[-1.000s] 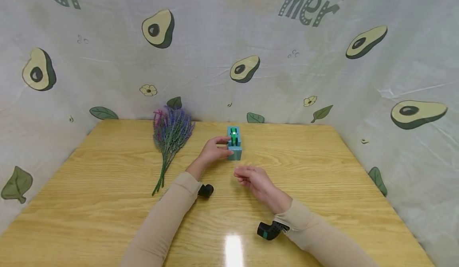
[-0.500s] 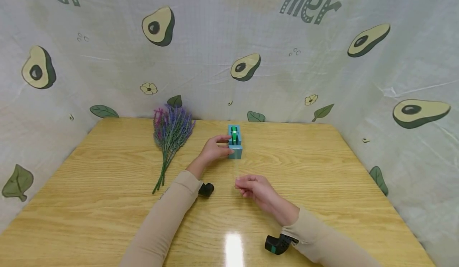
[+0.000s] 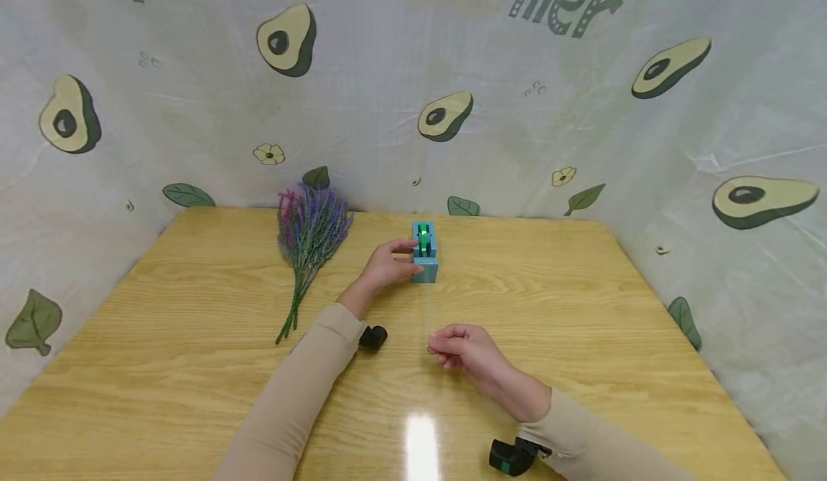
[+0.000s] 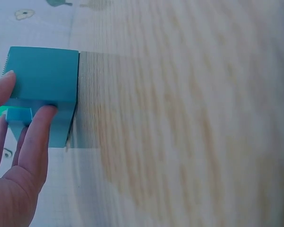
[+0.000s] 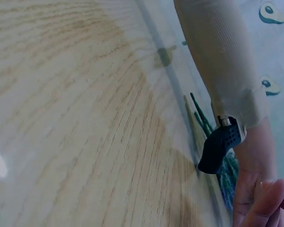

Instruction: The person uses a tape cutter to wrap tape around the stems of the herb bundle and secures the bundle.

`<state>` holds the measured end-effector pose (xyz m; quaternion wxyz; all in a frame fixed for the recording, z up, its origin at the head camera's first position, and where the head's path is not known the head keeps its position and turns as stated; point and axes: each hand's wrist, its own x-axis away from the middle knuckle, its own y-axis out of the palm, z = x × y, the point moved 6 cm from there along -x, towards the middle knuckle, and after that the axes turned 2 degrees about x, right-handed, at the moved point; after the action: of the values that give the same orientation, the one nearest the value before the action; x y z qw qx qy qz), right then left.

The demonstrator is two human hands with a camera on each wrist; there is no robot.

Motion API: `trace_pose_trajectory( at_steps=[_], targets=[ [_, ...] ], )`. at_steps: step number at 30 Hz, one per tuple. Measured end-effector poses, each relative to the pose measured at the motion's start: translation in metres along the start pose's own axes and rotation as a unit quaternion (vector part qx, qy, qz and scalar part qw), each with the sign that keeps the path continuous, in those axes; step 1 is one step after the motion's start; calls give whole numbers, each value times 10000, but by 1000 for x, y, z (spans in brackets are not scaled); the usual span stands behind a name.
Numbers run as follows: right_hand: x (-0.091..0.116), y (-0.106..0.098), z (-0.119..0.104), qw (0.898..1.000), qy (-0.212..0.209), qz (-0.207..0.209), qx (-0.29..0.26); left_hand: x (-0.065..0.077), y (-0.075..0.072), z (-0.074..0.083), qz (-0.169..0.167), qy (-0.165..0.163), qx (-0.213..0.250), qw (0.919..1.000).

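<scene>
A blue tape dispenser (image 3: 425, 271) with a green roll of tape (image 3: 423, 240) stands near the back middle of the table. My left hand (image 3: 385, 265) grips its left side; in the left wrist view the thumb is by the toothed edge of the dispenser (image 4: 43, 73) and the fingers lie along its side. A faint clear strip of tape (image 3: 428, 307) runs from the dispenser's front toward me. Its near end is pinched between thumb and fingers of my right hand (image 3: 470, 355). In the right wrist view only the fingertips (image 5: 269, 201) show, at the lower right corner.
A bunch of purple and pink artificial lavender (image 3: 310, 233) lies left of the dispenser, stems toward me. The wooden table (image 3: 549, 287) ends at an avocado-print cloth (image 3: 362, 93) at the back and sides.
My right hand has drawn back toward me and slightly right, and the strip of tape between it and the dispenser has become longer. The left hand stays on the dispenser.
</scene>
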<state>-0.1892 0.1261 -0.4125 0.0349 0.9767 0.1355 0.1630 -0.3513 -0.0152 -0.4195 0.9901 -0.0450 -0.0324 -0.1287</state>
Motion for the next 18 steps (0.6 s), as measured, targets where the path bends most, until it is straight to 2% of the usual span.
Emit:
trace_pose_trajectory(
  at_steps=[10,18],
  targets=[
    [2,-4,2,10000,-17,2,-14,1,0,0,-11,37,-84,10000],
    [2,-4,2,9999,-70,-37,-68,14,-13,6,52,148,-257,9995]
  ],
)
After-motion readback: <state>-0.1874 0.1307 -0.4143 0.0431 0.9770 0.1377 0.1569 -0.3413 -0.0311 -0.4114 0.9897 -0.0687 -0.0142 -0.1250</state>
